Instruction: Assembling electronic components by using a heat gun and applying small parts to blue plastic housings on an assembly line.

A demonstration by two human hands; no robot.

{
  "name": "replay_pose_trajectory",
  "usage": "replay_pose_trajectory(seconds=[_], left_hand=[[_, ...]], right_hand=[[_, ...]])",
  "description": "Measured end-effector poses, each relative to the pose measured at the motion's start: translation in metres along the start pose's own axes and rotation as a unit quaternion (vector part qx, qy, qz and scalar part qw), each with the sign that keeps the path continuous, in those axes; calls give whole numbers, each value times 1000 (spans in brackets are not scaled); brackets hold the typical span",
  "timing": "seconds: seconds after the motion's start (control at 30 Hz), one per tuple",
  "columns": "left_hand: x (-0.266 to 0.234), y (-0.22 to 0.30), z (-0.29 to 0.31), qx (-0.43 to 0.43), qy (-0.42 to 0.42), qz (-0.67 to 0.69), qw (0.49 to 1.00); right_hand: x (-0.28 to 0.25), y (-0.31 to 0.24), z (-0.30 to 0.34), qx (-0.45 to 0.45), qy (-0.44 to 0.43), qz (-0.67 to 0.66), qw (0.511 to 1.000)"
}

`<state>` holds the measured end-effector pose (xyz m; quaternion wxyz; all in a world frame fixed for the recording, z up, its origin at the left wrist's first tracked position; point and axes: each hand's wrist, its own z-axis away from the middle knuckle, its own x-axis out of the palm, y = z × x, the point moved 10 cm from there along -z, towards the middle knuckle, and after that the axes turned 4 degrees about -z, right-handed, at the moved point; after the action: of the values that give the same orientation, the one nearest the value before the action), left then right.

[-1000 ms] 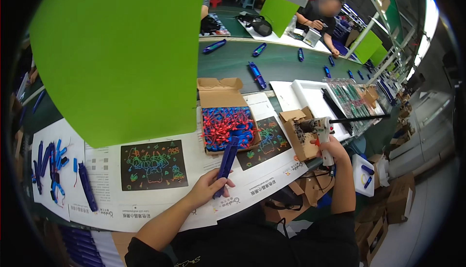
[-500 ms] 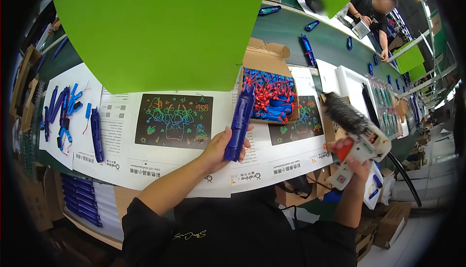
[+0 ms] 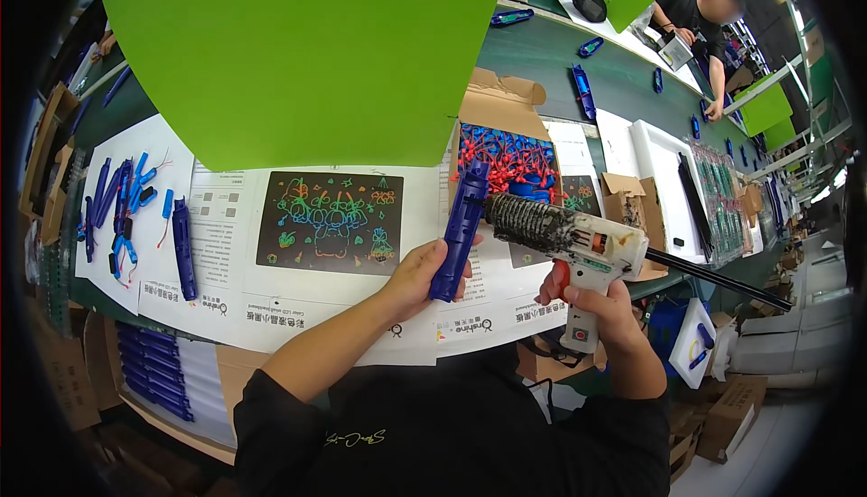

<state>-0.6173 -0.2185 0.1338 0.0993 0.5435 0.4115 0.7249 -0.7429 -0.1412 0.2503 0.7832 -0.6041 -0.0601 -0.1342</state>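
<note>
My left hand [image 3: 423, 273] is closed round the lower part of a long dark-blue plastic shell [image 3: 461, 230], its hollow side facing up as it leans slightly right. My right hand [image 3: 591, 305] grips the handle of a white hot glue gun [image 3: 591, 248], with fingers at the red trigger. A grimy, dark-wrapped nozzle points left, its tip beside the shell's upper part; whether they touch I cannot tell. From the gun's rear a long black glue stick [image 3: 718, 278] sticks out. Behind the shell stands an open cardboard box [image 3: 506, 88] of blue batteries with red wires [image 3: 519, 161].
On the left lie another blue shell [image 3: 183, 248] and several wired blue batteries [image 3: 135, 190]. A green panel [image 3: 298, 54] rises in front. Shells line the green conveyor [image 3: 533, 54]; a co-worker [image 3: 700, 32] reaches over it. Trays of circuit boards [image 3: 718, 194] sit right.
My right hand has brought the glue gun left and turned it, so its nozzle now meets the shell's side in view. My left hand still holds the shell, almost unmoved.
</note>
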Motion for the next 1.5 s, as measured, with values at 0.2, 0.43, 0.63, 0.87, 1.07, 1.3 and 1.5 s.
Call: replay_pose_trajectory(seconds=[0.2,0.43,0.63,0.87,1.07,1.3,1.5], left_hand=[[-9,-1,3,-10,57,4,998],[-14,-9,2,-26,74,5,997],[-6,-3,1,-2,28,-15,999],[-22,-11,4,-30,113,-20,993],[-7,-2,2,-6,53,-53,997],[-6,-2,3,0,40,-35,999],[-4,-3,1,-11,43,-68,997]], right_hand=[[-4,15,9,40,-9,58,997],[-13,21,15,69,4,107,992],[-22,8,5,43,36,96,994],[-8,17,18,76,9,99,992],[-22,5,7,49,42,111,992],[-27,1,-1,51,52,150,986],[-18,-17,-6,-22,23,151,988]])
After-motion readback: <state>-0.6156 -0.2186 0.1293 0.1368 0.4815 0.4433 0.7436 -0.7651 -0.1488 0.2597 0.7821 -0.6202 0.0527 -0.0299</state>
